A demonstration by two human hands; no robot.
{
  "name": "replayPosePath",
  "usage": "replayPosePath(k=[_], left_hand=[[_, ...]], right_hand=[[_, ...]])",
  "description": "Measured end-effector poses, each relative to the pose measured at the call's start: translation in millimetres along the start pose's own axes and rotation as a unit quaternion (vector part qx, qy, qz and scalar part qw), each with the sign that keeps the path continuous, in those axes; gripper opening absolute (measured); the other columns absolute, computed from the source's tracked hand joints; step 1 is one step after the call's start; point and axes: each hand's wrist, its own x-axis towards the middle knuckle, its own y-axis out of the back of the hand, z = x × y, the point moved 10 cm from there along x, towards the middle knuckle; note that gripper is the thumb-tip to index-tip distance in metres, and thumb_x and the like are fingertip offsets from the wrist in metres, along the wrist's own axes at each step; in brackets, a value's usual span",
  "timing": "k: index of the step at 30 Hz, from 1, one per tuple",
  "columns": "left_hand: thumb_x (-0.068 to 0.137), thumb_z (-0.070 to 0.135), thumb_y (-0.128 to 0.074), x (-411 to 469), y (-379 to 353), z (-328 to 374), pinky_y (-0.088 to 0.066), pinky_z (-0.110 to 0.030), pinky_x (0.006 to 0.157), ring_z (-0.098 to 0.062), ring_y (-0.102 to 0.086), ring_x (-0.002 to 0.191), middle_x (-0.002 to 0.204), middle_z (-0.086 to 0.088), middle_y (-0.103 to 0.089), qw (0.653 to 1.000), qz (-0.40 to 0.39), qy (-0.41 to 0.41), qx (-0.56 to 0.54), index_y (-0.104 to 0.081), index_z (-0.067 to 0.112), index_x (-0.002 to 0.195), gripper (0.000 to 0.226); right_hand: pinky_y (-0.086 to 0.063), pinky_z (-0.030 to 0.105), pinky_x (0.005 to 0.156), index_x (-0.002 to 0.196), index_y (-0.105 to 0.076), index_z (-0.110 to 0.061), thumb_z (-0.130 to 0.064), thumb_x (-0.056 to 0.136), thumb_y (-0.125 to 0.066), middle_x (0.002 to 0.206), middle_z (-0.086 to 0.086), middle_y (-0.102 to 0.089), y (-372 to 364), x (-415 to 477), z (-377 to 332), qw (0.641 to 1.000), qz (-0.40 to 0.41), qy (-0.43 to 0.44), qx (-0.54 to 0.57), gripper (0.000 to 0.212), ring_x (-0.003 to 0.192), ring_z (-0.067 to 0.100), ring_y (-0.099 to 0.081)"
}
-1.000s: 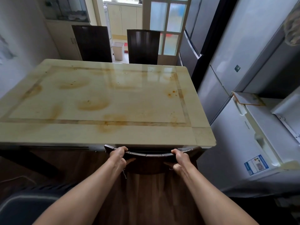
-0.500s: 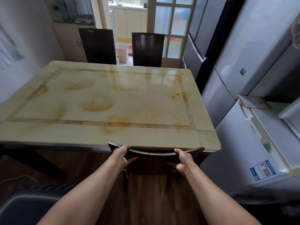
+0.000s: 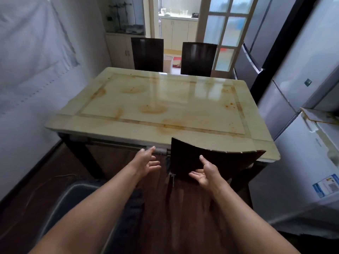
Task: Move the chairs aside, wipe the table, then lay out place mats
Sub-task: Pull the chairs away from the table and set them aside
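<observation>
Looking down at the near edge of the table (image 3: 102, 125), I have both hands open and holding nothing. The left hand (image 3: 146, 163) has its fingers spread loosely just below the table's rim. The right hand (image 3: 205, 174) is turned palm up in front of the near chair (image 3: 218, 160), and I cannot tell whether it touches the wood. That chair sits at the near right corner, its curved dark back turned at an angle and rising over the table's edge, so I judge the first step is under way. Two more chairs, the far left chair (image 3: 148, 54) and the far right chair (image 3: 198, 59), stand at the far side. Brown stains (image 3: 153, 109) mark the table top, and I see no cloth or place mats. The room is tight: the white appliance (image 3: 302, 162) stands just right of the near chair and the fridge (image 3: 286, 79) lines the right side. With neither hand gripping the chair, it could rock or tip if nudged. A hasty pull to the right could knock it into the appliance, and lifting it under the overhang could catch its back on the rim.
</observation>
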Motion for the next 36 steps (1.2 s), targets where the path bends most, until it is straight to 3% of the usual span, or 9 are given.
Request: replayPosePath(k=[13, 25, 28, 31, 33, 36], left_hand=[[0.102, 0.026, -0.038, -164, 264, -28, -0.047, -0.046, 0.086, -0.041, -0.042, 0.131, 0.149, -0.023, -0.032, 0.999, 0.013, -0.029, 0.006, -0.027, 0.002, 0.145, 0.05], [0.103, 0.026, -0.036, -264, 386, -80, -0.044, -0.045, 0.091, -0.04, -0.041, 0.132, 0.149, -0.023, -0.033, 0.996, 0.062, -0.046, -0.052, -0.027, 0.002, 0.145, 0.05], [0.103, 0.026, -0.035, -282, 410, -101, -0.043, -0.045, 0.092, -0.039, -0.041, 0.132, 0.148, -0.023, -0.035, 0.995, 0.07, -0.039, -0.063, -0.026, 0.002, 0.145, 0.049], [0.103, 0.025, -0.034, -297, 435, -123, -0.043, -0.044, 0.091, -0.039, -0.044, 0.13, 0.144, -0.022, -0.041, 0.994, 0.08, -0.016, -0.072, -0.031, 0.0, 0.142, 0.047], [0.103, 0.024, -0.034, -303, 454, -131, -0.045, -0.044, 0.089, -0.038, -0.053, 0.121, 0.133, -0.022, -0.051, 0.993, 0.086, -0.013, -0.079, -0.038, -0.001, 0.136, 0.042], [0.102, 0.022, -0.034, -312, 486, -137, -0.051, -0.039, 0.073, -0.028, -0.062, 0.081, 0.092, -0.015, -0.063, 0.992, 0.114, 0.001, -0.054, -0.051, 0.004, 0.109, 0.026]], right_hand=[[-0.033, 0.053, 0.106, 0.146, -0.018, 0.004, -0.025, 0.098, -0.048, 0.146, 0.036, -0.02, -116, -185, 216, 0.998, -0.03, 0.012, -0.047, 0.063, 0.134, 0.05, -0.028], [-0.038, 0.049, 0.103, 0.145, -0.019, 0.005, -0.025, 0.098, -0.047, 0.148, 0.034, -0.022, -149, -273, 343, 0.991, -0.104, -0.041, -0.076, 0.062, 0.134, 0.048, -0.03], [-0.045, 0.046, 0.092, 0.136, -0.033, 0.005, -0.023, 0.1, -0.044, 0.142, 0.033, -0.033, -151, -297, 370, 0.988, -0.133, -0.05, -0.059, 0.048, 0.131, 0.046, -0.037], [-0.048, 0.043, 0.086, 0.118, -0.044, 0.006, -0.022, 0.1, -0.042, 0.123, 0.033, -0.048, -151, -320, 400, 0.985, -0.146, -0.069, -0.058, 0.033, 0.121, 0.044, -0.047], [-0.052, 0.041, 0.079, 0.104, -0.049, 0.007, -0.022, 0.1, -0.042, 0.105, 0.029, -0.055, -151, -332, 417, 0.983, -0.15, -0.077, -0.071, 0.03, 0.105, 0.041, -0.056], [-0.058, 0.037, 0.061, 0.093, -0.053, 0.006, -0.023, 0.099, -0.044, 0.095, 0.028, -0.058, -154, -340, 446, 0.983, -0.125, -0.094, -0.095, 0.031, 0.084, 0.037, -0.061]])
